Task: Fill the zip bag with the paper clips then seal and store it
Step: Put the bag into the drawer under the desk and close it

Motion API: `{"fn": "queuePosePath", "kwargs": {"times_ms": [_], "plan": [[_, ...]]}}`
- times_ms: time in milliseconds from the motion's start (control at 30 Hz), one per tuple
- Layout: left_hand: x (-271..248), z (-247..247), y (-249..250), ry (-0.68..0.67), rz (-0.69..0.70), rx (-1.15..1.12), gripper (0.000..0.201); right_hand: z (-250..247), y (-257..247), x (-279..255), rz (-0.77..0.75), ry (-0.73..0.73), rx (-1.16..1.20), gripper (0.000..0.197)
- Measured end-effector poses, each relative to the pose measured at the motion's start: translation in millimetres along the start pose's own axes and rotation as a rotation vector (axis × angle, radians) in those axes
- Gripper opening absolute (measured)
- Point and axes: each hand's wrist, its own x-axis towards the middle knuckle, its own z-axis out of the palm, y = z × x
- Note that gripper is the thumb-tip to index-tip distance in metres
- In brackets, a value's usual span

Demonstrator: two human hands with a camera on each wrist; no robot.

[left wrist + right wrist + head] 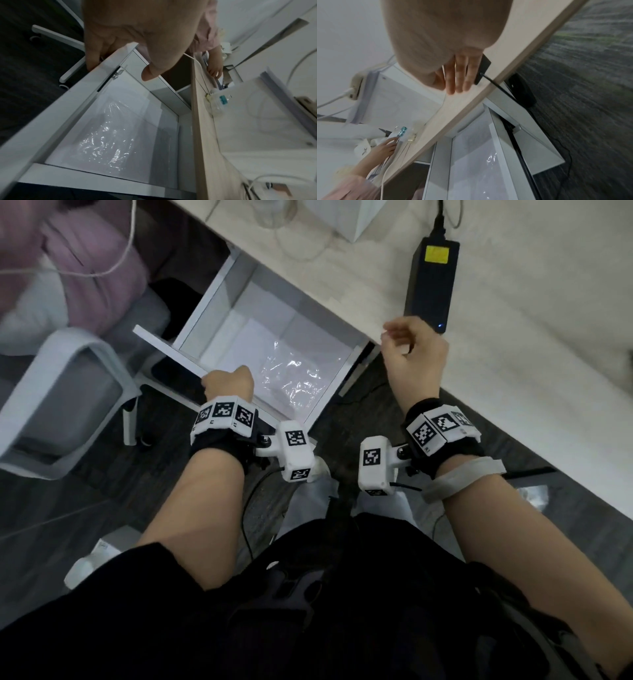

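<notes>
The clear zip bag (294, 378) lies flat on the floor of an open white drawer (213, 292) under the desk. It glints in the left wrist view (106, 138) and the right wrist view (489, 162); its contents are too faint to make out. My left hand (227, 385) grips the top edge of the drawer front (60, 108), fingers (92, 56) outside and thumb (150, 73) inside. My right hand (411, 350) hovers over the desk edge, holding nothing, its fingers (458, 75) relaxed and loosely bent.
A black power adapter (431, 282) with its cable lies on the light wooden desk (342, 285) just beyond my right hand. A white chair (61, 398) stands left of the drawer. Another person in a pink sleeve (85, 251) handles things by a water bottle (221, 100).
</notes>
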Motion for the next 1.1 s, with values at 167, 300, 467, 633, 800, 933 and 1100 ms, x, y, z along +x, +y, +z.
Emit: {"fn": "queuePosePath", "kwargs": {"times_ms": [167,300,467,633,800,933,1100], "plan": [[-16,6,8,-0.030,0.097,0.000,0.016,-27,15,7,-0.067,0.287,-0.177,0.034],[-14,22,23,-0.101,0.165,-0.134,0.031,-33,32,14,-0.006,0.160,-0.181,0.038],[-10,51,45,-0.312,0.230,-0.302,0.008,-35,43,17,0.028,0.059,-0.132,0.040],[-23,78,66,-0.461,0.323,-0.268,0.030,-35,47,20,0.009,0.091,-0.084,0.037],[-17,98,74,-0.526,0.392,-0.199,0.034,-35,50,24,0.031,0.117,-0.008,0.038],[-15,101,70,-0.581,0.373,-0.125,0.032,-33,51,22,0.031,0.123,0.025,0.039],[-26,90,80,-0.559,0.408,0.167,0.021,-36,40,18,0.073,0.081,0.066,0.046]]}}
